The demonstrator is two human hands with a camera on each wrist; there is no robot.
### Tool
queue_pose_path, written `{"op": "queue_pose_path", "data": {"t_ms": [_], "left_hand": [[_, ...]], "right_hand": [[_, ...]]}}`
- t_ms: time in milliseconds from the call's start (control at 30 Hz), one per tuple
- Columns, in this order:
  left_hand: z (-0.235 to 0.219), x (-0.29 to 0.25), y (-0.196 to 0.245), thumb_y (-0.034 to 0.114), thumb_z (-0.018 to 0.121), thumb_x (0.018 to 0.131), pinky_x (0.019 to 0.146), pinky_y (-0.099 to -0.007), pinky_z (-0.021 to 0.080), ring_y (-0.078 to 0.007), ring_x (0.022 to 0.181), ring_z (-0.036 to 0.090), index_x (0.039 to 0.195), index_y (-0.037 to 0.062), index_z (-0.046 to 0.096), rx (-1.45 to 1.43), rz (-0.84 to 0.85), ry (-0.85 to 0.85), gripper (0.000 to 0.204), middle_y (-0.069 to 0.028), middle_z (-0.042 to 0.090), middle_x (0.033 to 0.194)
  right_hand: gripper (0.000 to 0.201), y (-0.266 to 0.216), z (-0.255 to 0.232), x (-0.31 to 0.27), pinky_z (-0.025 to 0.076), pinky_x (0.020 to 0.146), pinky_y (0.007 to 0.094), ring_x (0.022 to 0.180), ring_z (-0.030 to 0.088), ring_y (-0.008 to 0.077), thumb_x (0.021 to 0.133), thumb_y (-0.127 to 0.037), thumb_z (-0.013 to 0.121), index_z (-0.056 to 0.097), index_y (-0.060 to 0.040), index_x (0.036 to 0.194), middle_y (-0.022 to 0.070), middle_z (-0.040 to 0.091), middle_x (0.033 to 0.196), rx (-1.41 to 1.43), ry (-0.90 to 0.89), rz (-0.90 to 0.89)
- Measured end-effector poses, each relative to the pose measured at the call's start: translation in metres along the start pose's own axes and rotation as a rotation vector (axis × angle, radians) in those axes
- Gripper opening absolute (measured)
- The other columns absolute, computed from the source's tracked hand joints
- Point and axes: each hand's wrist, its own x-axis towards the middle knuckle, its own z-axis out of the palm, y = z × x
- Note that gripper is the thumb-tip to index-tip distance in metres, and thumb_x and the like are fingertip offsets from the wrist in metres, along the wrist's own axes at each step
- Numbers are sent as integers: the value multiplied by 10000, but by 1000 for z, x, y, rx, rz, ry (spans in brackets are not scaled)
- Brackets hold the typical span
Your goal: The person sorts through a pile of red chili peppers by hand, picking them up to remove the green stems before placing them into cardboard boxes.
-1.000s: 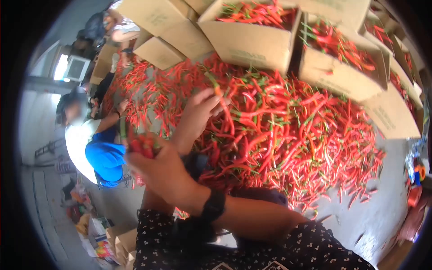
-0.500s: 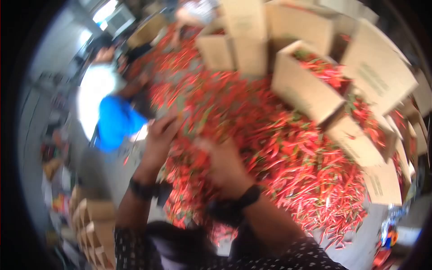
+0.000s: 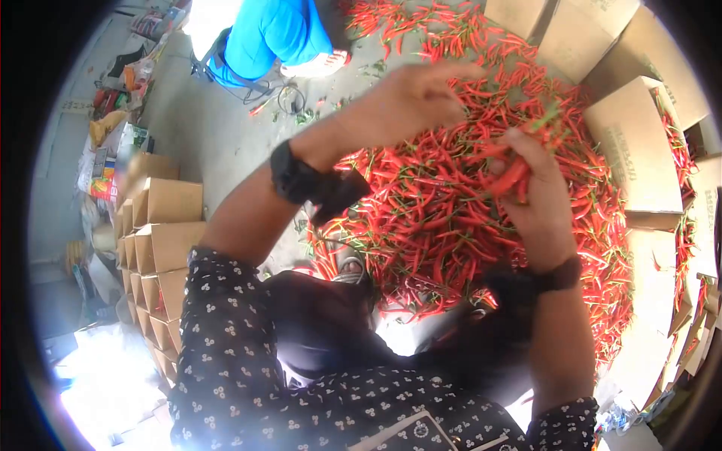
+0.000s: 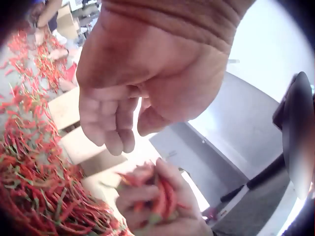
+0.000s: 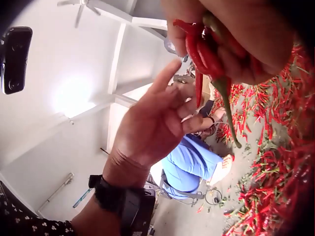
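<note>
Several red chili peppers (image 5: pixel 206 59) with green stems are bunched in my right hand (image 3: pixel 540 199), whose fingers curl around them over the pile. In the right wrist view one long stem dangles below that grip. My left hand (image 3: pixel 406 105) is held up to the left of it, with nothing in its loosely bent fingers (image 4: pixel 106 115). The left wrist view shows a gap between this hand and the bunch. Under both hands spreads a big heap of red chilies (image 3: pixel 421 218) on the floor.
Cardboard boxes (image 3: pixel 632 150) stand along the right of the heap, some with chilies inside. More boxes (image 3: pixel 169 248) are stacked at the left. A seated person in blue trousers (image 3: pixel 274 34) is beyond the heap, near a cable (image 3: pixel 289 98) on the floor.
The head view has swung, so the seated person now appears higher and the stacked boxes larger. Both hands appear further right and higher; the right hand's chilies now show clearly.
</note>
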Motion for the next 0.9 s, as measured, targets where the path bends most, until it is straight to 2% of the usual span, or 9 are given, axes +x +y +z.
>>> {"op": "queue_pose_path", "data": {"t_ms": [133, 200, 267, 367, 567, 667, 767, 833, 900], "left_hand": [[-52, -43, -61, 91, 491, 862, 706, -258, 475, -92, 728, 576, 1131, 66, 576, 522, -310, 199, 283, -37, 612, 781], [-70, -81, -137, 143, 522, 859, 692, -283, 491, -113, 740, 610, 1058, 73, 607, 820, -166, 117, 227, -50, 636, 773], [-54, -120, -161, 169, 548, 844, 675, -298, 498, -139, 754, 631, 1007, 74, 627, 558, -482, 199, 204, -61, 655, 789], [-26, -138, -201, 187, 572, 830, 675, -299, 500, -154, 755, 634, 957, 72, 653, 414, -529, 235, 190, -65, 663, 809], [25, -97, -229, 263, 601, 814, 678, -350, 490, -243, 745, 629, 942, 67, 651, 496, -229, 145, 239, -108, 657, 812], [21, -83, -213, 286, 560, 805, 691, -399, 482, -311, 763, 612, 891, 90, 658, 442, -360, 23, 235, -134, 643, 823], [2, -84, -183, 290, 594, 815, 605, -325, 484, -177, 636, 605, 891, 40, 653, 51, -356, 159, 268, -79, 639, 710], [-13, -82, -153, 234, 583, 859, 633, -263, 486, -100, 691, 588, 941, -11, 630, -91, -379, 188, 262, -16, 633, 755], [-23, -85, -129, 214, 579, 862, 651, -265, 486, -104, 720, 590, 1015, -11, 603, -155, -329, 142, 273, -23, 636, 812]], "right_hand": [[132, -11, -13, -14, 456, 572, 243, 641, 559, 129, 810, -134, 644, 569, -72, 899, 35, 597, 779, -26, 53, -18], [139, -14, -22, -18, 449, 580, 245, 648, 548, 128, 813, -142, 641, 564, -74, 908, 35, 592, 789, -29, 51, -22], [147, -14, -20, -21, 442, 588, 246, 655, 536, 126, 816, -149, 638, 560, -75, 916, 35, 587, 798, -37, 50, -38], [137, -4, -14, -19, 431, 575, 243, 644, 512, 126, 828, -142, 618, 554, -63, 919, 44, 578, 818, -106, 127, -41], [138, 24, 0, -13, 458, 583, 232, 655, 540, 120, 827, -121, 606, 553, -41, 926, 49, 578, 823, -214, 72, 70], [139, 36, 1, -12, 464, 587, 222, 661, 552, 116, 826, -116, 603, 554, -34, 927, 51, 582, 827, -254, 20, 78], [139, 42, 5, -13, 459, 589, 224, 659, 543, 107, 822, -119, 605, 554, -33, 919, 54, 584, 824, -306, 32, 115], [142, 48, 11, -13, 453, 589, 223, 661, 538, 105, 819, -119, 607, 554, -33, 917, 53, 583, 822, -341, 32, 148], [144, 54, 15, -10, 448, 588, 222, 662, 532, 102, 816, -120, 609, 553, -32, 915, 52, 583, 820, -376, 20, 175]]}}
